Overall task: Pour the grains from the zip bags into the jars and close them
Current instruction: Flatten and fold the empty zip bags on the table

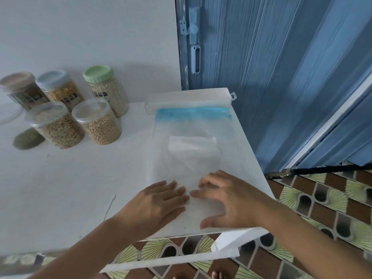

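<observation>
An empty clear zip bag (pixel 191 137) with a blue zip strip lies flat on the white table (pixel 70 188), near its right edge. My left hand (pixel 159 204) presses flat on the bag's near end with straight fingers. My right hand (pixel 223 200) rests on the bag beside it, fingers spread and slightly bent. At the back left stand several grain-filled jars: a green-lidded jar (pixel 106 89), a blue-lidded jar (pixel 58 85), a brown-lidded jar (pixel 22 87), and two jars with clear tops (pixel 56 125) (pixel 96 121).
A long white box (pixel 189 99) lies behind the bag's zip end. A clear lid (pixel 8 115) sits at the far left, with a dark round lid (pixel 28 137) near it. A blue door (pixel 261 67) stands to the right. Patterned floor tiles lie below the table edge.
</observation>
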### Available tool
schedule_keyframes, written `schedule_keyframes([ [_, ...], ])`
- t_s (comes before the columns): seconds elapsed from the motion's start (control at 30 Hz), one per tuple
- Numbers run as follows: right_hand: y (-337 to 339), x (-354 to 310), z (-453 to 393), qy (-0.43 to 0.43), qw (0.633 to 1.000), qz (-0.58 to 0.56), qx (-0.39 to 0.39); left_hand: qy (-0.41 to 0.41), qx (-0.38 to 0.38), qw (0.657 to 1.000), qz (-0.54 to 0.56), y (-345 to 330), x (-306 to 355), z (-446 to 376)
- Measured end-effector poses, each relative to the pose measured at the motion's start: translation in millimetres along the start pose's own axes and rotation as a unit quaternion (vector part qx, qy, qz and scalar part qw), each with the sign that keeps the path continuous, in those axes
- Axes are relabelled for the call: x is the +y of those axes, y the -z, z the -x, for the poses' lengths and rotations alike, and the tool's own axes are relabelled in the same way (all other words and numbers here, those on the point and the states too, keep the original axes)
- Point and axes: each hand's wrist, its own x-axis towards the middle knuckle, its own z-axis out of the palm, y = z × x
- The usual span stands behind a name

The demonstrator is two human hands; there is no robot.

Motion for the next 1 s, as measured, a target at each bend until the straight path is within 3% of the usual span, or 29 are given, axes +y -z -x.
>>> schedule_keyframes([
  [0.17, 9, -2, -7, -0.007, 1.0, -0.002, -0.015, 0.048, 0.005, 0.999, 0.011, 6, 4, -12],
  [0.33, 12, -13, -16, -0.048, 0.998, 0.01, 0.029, 0.142, -0.016, 0.988, 0.064, 23, 9, -16],
  [0.43, 16, -14, -22, -0.071, 0.997, -0.005, 0.034, 0.122, -0.005, 0.992, -0.013, 26, 13, -15],
  [0.7, 24, -10, -23, -0.106, 0.992, -0.064, 0.035, 0.108, -0.062, 0.992, 0.009, 26, 7, -26],
  [0.9, 52, -13, -15, -0.076, 0.992, 0.091, -0.032, 0.209, -0.136, 0.963, 0.101, 51, -14, -52],
  [1.0, 52, -10, -25, -0.078, 0.99, 0.109, -0.051, 0.239, -0.19, 0.94, 0.155, 62, -32, -65],
])
